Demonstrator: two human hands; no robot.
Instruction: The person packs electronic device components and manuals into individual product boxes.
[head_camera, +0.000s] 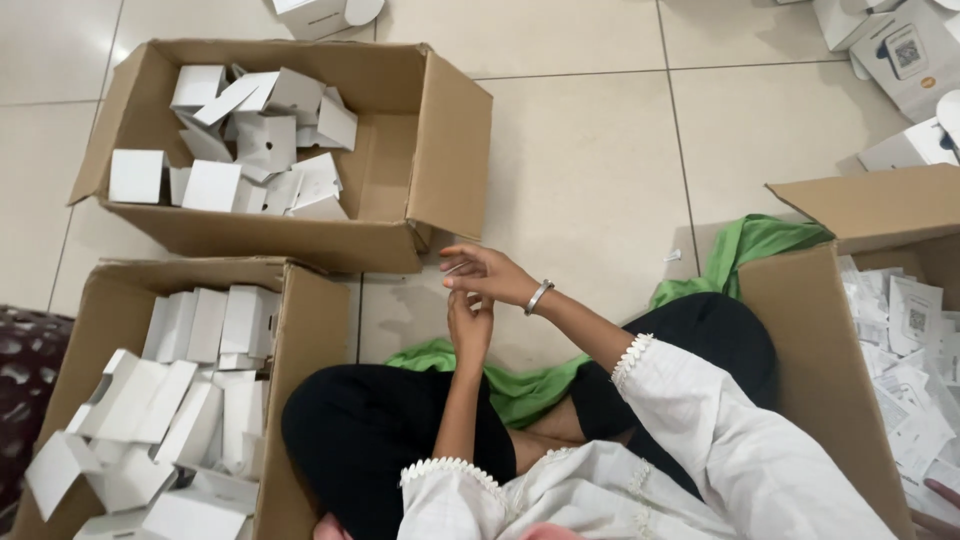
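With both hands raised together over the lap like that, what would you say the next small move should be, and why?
Probably a reach with the left hand to the near cardboard box for one small white carton. Both hands meet over the lap, the right hand pinching only something thin and pale, too small to identify, and neither holds a carton. That box lies closest on the left.

a brown cardboard box holding small white folded cartons sits on the tiled floor, beyond a second brown cardboard box at the person's left. a third cardboard box of printed paper leaflets stands at the right. both hands meet between the boxes, above a green cloth.
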